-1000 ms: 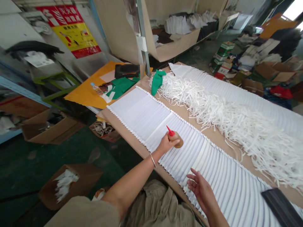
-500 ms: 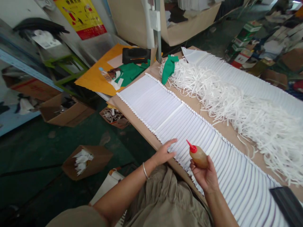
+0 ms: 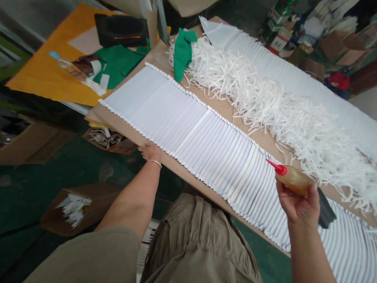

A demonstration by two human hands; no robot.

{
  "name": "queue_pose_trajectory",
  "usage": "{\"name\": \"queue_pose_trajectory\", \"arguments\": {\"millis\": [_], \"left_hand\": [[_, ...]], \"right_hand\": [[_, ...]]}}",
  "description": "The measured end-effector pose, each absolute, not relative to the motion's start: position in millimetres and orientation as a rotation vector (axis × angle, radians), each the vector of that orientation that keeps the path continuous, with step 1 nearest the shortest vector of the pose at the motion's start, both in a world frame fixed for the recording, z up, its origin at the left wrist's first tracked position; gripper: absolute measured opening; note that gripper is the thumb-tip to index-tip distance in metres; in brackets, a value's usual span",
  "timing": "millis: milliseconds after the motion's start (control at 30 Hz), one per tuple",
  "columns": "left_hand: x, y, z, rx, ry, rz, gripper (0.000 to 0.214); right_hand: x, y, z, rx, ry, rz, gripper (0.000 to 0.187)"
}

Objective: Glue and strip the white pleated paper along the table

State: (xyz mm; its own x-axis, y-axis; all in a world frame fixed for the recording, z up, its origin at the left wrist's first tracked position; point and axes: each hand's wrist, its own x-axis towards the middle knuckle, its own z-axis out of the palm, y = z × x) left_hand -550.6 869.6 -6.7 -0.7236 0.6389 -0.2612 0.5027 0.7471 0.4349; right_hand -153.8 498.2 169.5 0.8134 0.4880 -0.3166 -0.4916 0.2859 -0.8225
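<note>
My right hand (image 3: 299,202) is wrapped round a squeeze bottle (image 3: 296,181) of amber liquid with a red pointed nozzle, held tilted above the row of overlapping white sheets (image 3: 191,129). The nozzle points up and to the left. Over at the table's near edge (image 3: 172,163), my left hand (image 3: 150,152) rests with its fingers curled against the brown edge, partly hidden. The sheets lie fanned in a long strip, with small folded ends along both sides. A dark flat block (image 3: 326,208) lies on them just beyond my right hand.
Behind the strip runs a long heap of white ribbons (image 3: 265,90), with a green cloth (image 3: 183,55) at its left end. Another fanned strip (image 3: 282,70) lies beyond. A yellow sheet (image 3: 38,84) carries a clear bottle (image 3: 69,67). Below stands a carton of scraps (image 3: 101,196).
My left hand has moved from over the sheets to the table's edge, further left. My right hand has carried the squeeze bottle to the right. The view has shifted too.
</note>
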Motion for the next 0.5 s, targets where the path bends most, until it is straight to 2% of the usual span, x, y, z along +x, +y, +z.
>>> {"name": "queue_pose_trajectory", "arguments": {"millis": [100,233,500], "left_hand": [[-551,865,-16,0.888,2.516,0.458,0.046],[-553,862,-18,0.969,2.544,0.425,0.045],[-558,864,-33,1.046,2.612,0.476,0.043]], "right_hand": [[-149,493,175,-1.249,-0.114,0.607,0.053],[-146,493,175,-1.373,-0.190,0.597,0.055],[-134,522,158,-1.541,-0.313,0.523,0.074]]}}
